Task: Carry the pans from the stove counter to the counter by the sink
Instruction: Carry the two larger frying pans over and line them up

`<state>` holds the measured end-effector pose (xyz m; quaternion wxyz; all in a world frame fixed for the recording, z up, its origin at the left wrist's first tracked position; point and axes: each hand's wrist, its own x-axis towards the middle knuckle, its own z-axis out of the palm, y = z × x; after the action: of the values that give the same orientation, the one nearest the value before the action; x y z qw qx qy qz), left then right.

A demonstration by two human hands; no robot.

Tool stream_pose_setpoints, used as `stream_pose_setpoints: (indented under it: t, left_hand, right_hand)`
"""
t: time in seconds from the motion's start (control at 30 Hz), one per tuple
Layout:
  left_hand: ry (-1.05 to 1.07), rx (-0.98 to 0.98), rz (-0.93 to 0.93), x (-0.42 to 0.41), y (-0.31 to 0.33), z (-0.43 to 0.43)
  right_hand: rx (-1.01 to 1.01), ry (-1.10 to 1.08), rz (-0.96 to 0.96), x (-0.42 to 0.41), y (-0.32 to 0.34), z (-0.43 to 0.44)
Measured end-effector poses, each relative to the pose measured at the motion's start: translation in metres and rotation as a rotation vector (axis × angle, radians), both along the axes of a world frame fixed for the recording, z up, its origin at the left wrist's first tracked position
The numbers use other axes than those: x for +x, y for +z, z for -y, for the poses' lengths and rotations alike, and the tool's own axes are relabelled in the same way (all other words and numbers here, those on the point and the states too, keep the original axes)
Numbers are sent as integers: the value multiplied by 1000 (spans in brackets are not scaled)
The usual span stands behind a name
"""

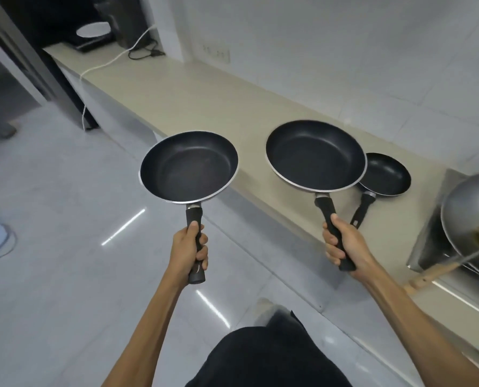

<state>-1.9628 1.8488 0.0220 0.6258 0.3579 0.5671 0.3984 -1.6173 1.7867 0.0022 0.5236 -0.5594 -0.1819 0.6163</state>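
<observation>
Looking down, I see the long beige counter [204, 88], then a steel wok [467, 216] at its right end. My right hand [344, 244] grips the handle of the big pan [315, 155] above the counter; my left hand [188, 247] grips the medium pan [189, 166] over the floor. The small pan [386, 174] lies on the counter.

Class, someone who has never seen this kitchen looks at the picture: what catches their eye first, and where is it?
Two black frying pans held up by their handles: the left hand holds one pan out over the floor, the right hand a larger pan over the beige counter. A small pan lies on the counter beside it.
</observation>
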Motion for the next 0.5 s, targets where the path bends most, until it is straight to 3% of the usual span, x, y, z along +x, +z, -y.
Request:
stream_pose_setpoints:
  t: [0.5]
  left_hand:
    - [-232,-83,-33,14,-47,-225]
  right_hand:
    - [-76,-211,-42,-5,-42,-171]
